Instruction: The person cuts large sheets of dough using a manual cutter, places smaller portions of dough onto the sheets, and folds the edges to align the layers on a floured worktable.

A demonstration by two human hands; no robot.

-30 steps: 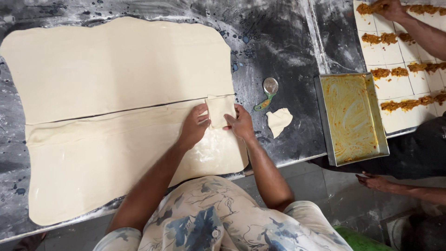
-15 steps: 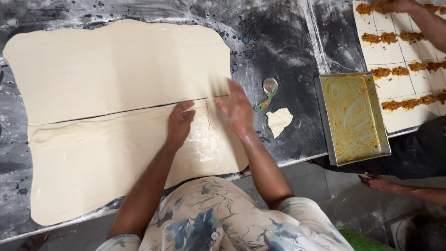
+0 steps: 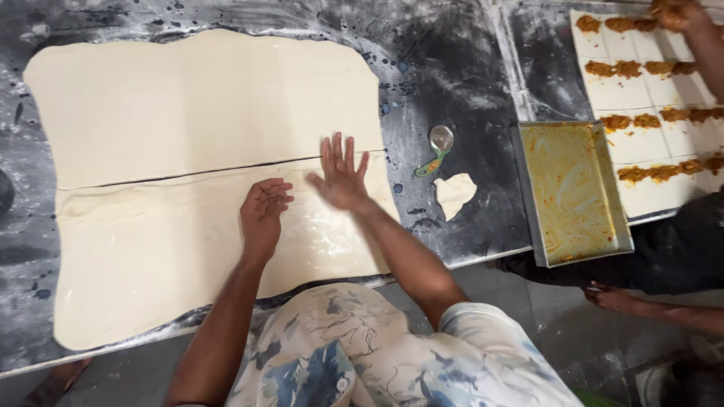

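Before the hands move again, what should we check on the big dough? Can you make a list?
1. Left hand on the near dough sheet: ok, it rests there with fingers curled.
2. Right hand flat and open over the same sheet by the cut: ok, fingers spread, nothing in its grip.
3. Cut line between the near sheet and the far dough sheet: ok, a dark gap runs across.
4. Cutter wheel out of the way: ok, it lies on the floured table, apart from both hands.
5. Dough scrap off the sheets: ok, it lies alone by the wheel.
6. Dough sticking to the table: cannot tell.
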